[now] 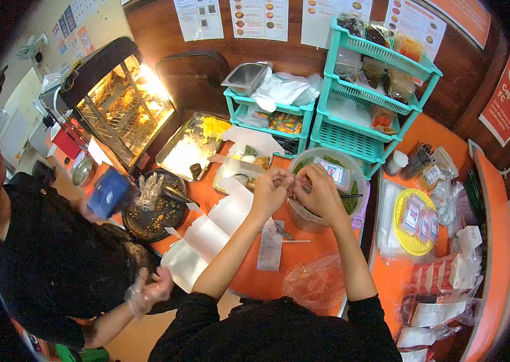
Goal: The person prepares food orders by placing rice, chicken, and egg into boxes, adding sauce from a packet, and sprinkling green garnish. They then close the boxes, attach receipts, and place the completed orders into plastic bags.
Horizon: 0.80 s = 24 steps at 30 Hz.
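My left hand (273, 190) and my right hand (319, 188) meet over the orange counter, thumbs and fingers pinched close together. Something small and clear seems to be between the fingertips, but I cannot make it out. Just behind my right hand stands a clear round tub (354, 175) with chopped green stuff (350, 204) in it. A labelled packet (334, 173) rests in the tub's top. Beyond my left hand, an open white box (228, 172) holds food. More open white boxes (207, 236) lie to the left, beside my left forearm.
A co-worker (56, 253) stands close at left, with a clear-gloved hand (148, 291) low near the boxes. A lit food warmer (123, 105), metal tray (164, 157) and dark round pan (153, 220) are back left. Turquoise racks (351, 136) rise behind. A receipt (270, 252) lies in front.
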Tool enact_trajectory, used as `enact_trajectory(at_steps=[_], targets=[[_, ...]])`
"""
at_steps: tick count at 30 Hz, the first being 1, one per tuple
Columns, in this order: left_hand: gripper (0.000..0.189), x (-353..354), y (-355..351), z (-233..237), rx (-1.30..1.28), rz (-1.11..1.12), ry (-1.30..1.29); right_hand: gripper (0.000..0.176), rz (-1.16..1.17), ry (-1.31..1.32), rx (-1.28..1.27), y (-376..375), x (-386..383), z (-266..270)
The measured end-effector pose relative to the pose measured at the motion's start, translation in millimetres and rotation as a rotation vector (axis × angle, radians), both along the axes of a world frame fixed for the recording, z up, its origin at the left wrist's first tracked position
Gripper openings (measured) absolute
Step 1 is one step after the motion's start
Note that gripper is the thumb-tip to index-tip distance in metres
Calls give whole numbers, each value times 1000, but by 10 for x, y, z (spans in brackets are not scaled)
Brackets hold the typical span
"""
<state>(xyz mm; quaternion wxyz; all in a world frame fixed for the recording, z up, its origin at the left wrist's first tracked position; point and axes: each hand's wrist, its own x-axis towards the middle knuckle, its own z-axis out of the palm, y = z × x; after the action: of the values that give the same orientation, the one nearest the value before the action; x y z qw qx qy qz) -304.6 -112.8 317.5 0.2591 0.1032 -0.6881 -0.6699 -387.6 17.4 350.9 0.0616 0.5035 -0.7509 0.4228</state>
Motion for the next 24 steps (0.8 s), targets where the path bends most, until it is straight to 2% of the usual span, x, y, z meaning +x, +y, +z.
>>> enact_trajectory(at_steps=[10,15,17,18,19,22,24], targets=[[7,20,-28,-61,-69,47,24,17,60,-47,-41,-109,37,22],[12,12,-44,-66,-44,152,45,16,22,77,-105,-231,53,-25],[14,44,-221,23,-85,321,79,16,5,67,-64,-183,2,4],[16,66,-367,52,33,340,116,16,-11,57,-25,-149,-29,16],[17,78,-624,27,-79,417,210,16,-9,55,-24,-96,-79,16],[20,78,-1248,-124,-130,413,133,16,-97,32,14,-8,-134,0],[20,24,-1555,-391,-44,193,-11,15,1,57,-25,-60,5,-35]])
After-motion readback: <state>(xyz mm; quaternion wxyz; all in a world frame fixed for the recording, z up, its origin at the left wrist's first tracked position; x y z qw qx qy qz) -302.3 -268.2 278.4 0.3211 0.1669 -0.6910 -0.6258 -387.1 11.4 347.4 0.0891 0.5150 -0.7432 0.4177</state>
